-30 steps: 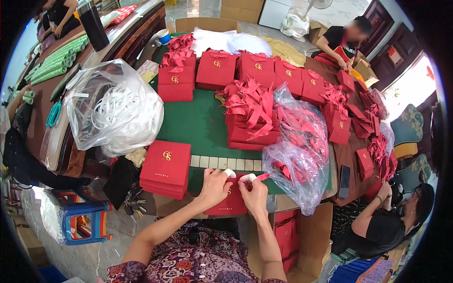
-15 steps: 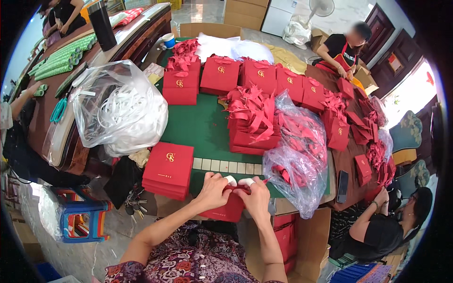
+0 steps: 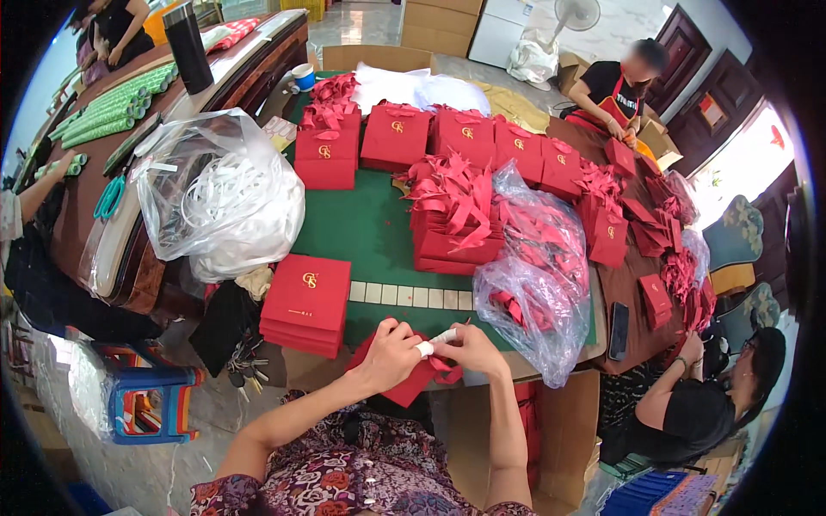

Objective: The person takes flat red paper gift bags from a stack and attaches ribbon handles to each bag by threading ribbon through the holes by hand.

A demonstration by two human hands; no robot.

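A red paper gift bag (image 3: 404,389) is at the table's near edge, tilted, just in front of my body. My left hand (image 3: 391,354) is closed on its upper edge, covering part of it. Close beside, my right hand (image 3: 471,351) pinches at the red ribbon (image 3: 446,375), which loops out below its fingers. White tape wraps a fingertip on each hand. Left of my hands lies a stack of red gift bags (image 3: 305,297). Beyond them stands a pile of red bags with loose ribbon handles (image 3: 456,206).
A clear plastic bag of red ribbons (image 3: 542,292) lies to the right, a phone (image 3: 618,331) beyond it. A plastic bag of white ribbon (image 3: 224,198) bulges at the left. More red bags (image 3: 396,138) line the far side. Co-workers (image 3: 705,404) sit at the right.
The gift bag has turned and tilted leftward under my hands. My left hand has shifted its hold, my right fingers have moved, and a ribbon loop now shows beneath them.
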